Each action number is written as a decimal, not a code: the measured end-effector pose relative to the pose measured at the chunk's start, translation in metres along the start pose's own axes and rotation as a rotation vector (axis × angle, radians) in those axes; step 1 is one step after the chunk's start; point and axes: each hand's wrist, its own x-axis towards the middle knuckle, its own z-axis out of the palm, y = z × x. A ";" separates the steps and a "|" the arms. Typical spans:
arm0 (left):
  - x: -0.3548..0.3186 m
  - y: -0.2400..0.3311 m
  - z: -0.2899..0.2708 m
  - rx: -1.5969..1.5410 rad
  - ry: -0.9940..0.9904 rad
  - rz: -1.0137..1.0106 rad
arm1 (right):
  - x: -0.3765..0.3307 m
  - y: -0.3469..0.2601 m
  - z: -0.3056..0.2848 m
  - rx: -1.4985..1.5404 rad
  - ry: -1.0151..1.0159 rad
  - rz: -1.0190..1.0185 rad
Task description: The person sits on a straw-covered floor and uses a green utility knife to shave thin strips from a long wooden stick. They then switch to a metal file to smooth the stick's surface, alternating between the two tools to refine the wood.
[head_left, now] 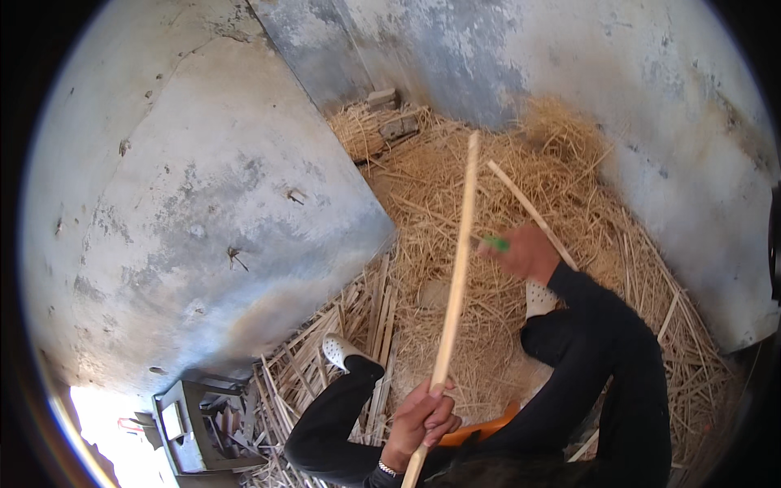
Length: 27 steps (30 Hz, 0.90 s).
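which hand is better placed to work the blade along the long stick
Right. The right hand holds a green-handled tool beside the long stick at mid-length, while the left hand grips its lower end, steadying it.

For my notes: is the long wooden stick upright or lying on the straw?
Roughly upright, tilted: the left hand grips the stick low, its top rising above the straw.

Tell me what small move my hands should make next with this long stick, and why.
Probably draw the right hand, which grips a small green-handled tool, along the long stick. The left hand already steadies its lower end, and the tool sits right beside the shaft, over the straw.
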 end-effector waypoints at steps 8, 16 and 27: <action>-0.014 -0.003 -0.005 0.013 -0.011 0.020 | 0.021 -0.006 -0.005 -0.041 -0.042 0.115; -0.019 -0.011 -0.014 -0.089 -0.089 0.016 | -0.009 -0.033 0.003 0.112 0.033 -0.126; -0.038 -0.022 -0.008 0.003 -0.141 -0.066 | 0.018 0.068 -0.008 -0.102 0.141 0.184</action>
